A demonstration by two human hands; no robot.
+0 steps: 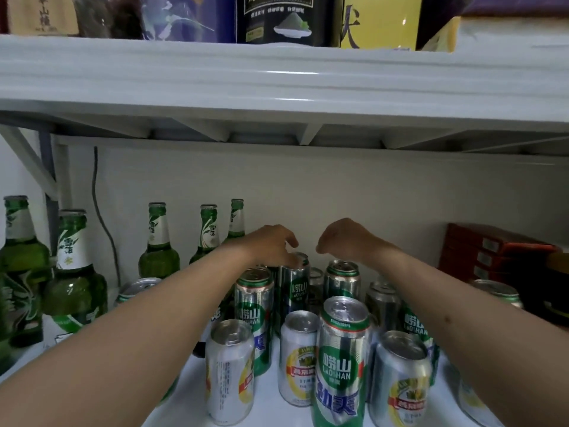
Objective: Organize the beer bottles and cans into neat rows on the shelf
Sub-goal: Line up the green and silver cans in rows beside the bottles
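Both arms are reaching deep into the white shelf (pixel 271 405). The left hand (pixel 271 245) is curled down over the rim of a tall green Laoshan can (pixel 295 285) at the back and pinches it by the top. The right hand (pixel 345 238) hovers just beside it, over another green can (pixel 341 280), fingers bent downward and holding nothing as far as I can see.

Nearer than the hands there's a cluster of cans: a big green Laoshan one (pixel 341 365) in front, with shorter silver and yellow cans (pixel 298 359) on either side of it. Green glass bottles (pixel 158 241) stand left of the left hand, along the back wall and the shelf's left end. Red boxes (pixel 480 254) sit far right of the right hand.
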